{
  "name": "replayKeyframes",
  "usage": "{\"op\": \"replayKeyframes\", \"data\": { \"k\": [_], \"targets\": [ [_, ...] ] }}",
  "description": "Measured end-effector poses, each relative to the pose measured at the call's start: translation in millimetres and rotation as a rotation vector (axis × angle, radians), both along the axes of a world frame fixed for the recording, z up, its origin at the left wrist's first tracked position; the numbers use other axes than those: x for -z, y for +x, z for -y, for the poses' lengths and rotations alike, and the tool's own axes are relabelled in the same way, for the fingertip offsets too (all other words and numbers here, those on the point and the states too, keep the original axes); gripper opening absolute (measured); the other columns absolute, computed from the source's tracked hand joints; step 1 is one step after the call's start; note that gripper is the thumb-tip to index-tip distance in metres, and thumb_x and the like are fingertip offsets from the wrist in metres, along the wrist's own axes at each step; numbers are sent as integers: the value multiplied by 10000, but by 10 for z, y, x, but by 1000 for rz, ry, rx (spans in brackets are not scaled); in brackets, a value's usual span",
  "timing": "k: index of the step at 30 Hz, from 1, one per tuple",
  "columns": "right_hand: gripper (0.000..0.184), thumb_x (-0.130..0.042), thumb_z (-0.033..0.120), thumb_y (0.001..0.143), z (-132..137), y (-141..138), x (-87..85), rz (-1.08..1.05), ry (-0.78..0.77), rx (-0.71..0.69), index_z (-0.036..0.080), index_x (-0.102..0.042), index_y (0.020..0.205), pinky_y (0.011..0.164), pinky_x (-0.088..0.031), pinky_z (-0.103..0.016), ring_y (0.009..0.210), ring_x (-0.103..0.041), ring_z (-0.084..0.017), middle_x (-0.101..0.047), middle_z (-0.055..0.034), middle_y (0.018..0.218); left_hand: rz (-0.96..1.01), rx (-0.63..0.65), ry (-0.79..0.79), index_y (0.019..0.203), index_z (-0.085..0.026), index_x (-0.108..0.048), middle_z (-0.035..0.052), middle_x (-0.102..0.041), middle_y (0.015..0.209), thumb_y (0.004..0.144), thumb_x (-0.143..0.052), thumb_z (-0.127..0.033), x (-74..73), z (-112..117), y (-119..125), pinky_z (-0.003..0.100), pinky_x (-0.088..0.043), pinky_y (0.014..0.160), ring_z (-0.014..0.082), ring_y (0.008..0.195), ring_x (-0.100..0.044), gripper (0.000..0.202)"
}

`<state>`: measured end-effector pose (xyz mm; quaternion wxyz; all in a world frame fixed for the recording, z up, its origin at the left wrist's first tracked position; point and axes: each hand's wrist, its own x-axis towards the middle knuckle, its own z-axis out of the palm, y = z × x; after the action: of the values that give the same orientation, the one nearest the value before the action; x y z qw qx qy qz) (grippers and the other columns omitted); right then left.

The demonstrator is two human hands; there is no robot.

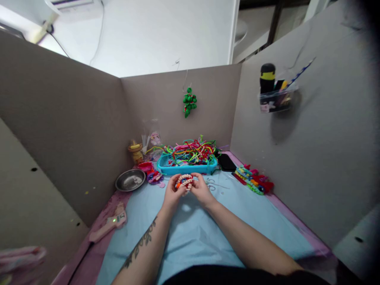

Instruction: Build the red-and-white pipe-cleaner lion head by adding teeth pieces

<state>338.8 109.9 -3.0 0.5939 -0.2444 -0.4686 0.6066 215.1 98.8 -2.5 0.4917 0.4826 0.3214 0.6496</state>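
Observation:
Between both hands, above the light blue cloth (196,245), is a small figure made of twisted fuzzy stems (185,181), cream with red, orange and a blue eye-like spot. My left hand (172,192) grips its left side, fingers curled behind it. On the opposite side my right hand (202,189) pinches it with thumb and fingers. Part of the figure is hidden by the fingers. Just beyond the hands stands a blue tray (187,170) heaped with colourful fuzzy stems (196,152). Scissors (211,186) lie right of my right hand.
At left are a metal bowl (124,182) with small pale pieces, and a pink glue gun (111,225) with a cord. Colourful fuzzy-stem figures (252,180) lie at right, near a black phone (226,162). Grey partitions (178,79) enclose the table; a bin of tools (276,101) hangs at right.

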Motion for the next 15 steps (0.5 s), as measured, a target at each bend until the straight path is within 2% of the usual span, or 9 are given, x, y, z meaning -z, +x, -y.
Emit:
{"op": "replayKeyframes", "data": {
  "k": [3, 7, 15],
  "targets": [
    [613, -763, 229, 591, -21, 8, 25, -42, -22, -19, 231, -377, 1067, 668, -446, -271, 651, -616, -138, -657, 38, 702, 26, -25, -15, 1108, -205, -516, 76, -591, 1108, 611, -703, -182, 21, -28, -21, 342, -433, 859, 224, 1009, -566, 532],
    [594, -754, 271, 614, -32, 14, 51, -112, -78, -34, 223, -399, 1088, 611, -434, -249, 569, -590, -121, -636, 51, 626, 39, -40, -11, 1107, -197, -531, 88, -590, 1121, 627, -701, -201, 47, -55, -54, 335, -434, 853, 226, 1019, -567, 509],
    [614, -767, 231, 583, -1, 19, -7, -169, -161, -49, 215, -412, 1084, 633, -468, -264, 681, -639, -150, -677, -1, 763, -12, -20, -52, 1007, -186, -623, 76, -626, 1086, 603, -711, -185, 4, -20, -30, 324, -442, 828, 214, 948, -590, 413]
  ]
}}
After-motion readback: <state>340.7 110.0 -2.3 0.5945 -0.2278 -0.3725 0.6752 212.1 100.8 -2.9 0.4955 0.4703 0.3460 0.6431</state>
